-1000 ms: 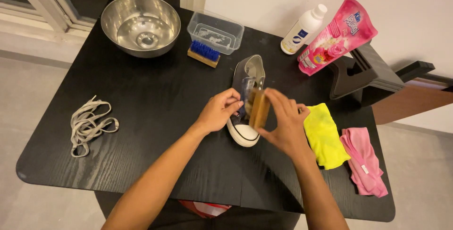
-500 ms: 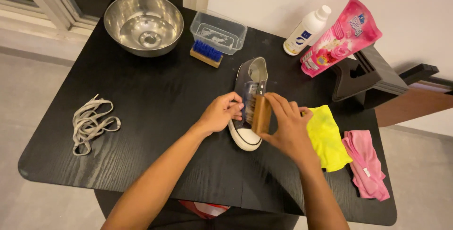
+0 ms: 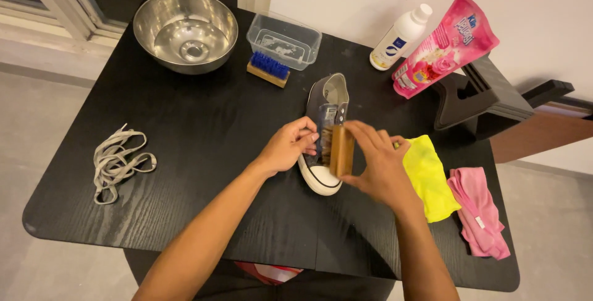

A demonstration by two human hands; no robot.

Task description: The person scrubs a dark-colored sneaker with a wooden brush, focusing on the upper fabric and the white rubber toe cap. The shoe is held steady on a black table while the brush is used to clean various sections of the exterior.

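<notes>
A grey canvas shoe [image 3: 327,111] with a white toe cap is laid near the middle of the black table [image 3: 204,128], toe toward the person. The shoe is steadied at its left side by the left hand [image 3: 289,146], whose fingers are closed against the upper. A wooden brush [image 3: 341,150] is clamped in the right hand [image 3: 378,166] and is held on edge against the right side of the shoe, above the toe end.

Open tabletop is found to the left of the shoe, between it and a bundle of loose grey laces [image 3: 116,162] that is placed close to the left edge. A bare strip is also left along the near edge, crossed only by both forearms.

The far edge is occupied: a steel bowl [image 3: 185,29] is set at the far-left corner, with a clear plastic tub [image 3: 284,40] beside it and a blue-bristled brush [image 3: 268,69] touching the front of the tub. A white bottle [image 3: 400,37] and a pink pouch [image 3: 441,45] are positioned at the far right.

On the right, a yellow cloth [image 3: 429,177] is placed just beside the right hand, and a pink cloth [image 3: 479,211] lies close to the right edge.
</notes>
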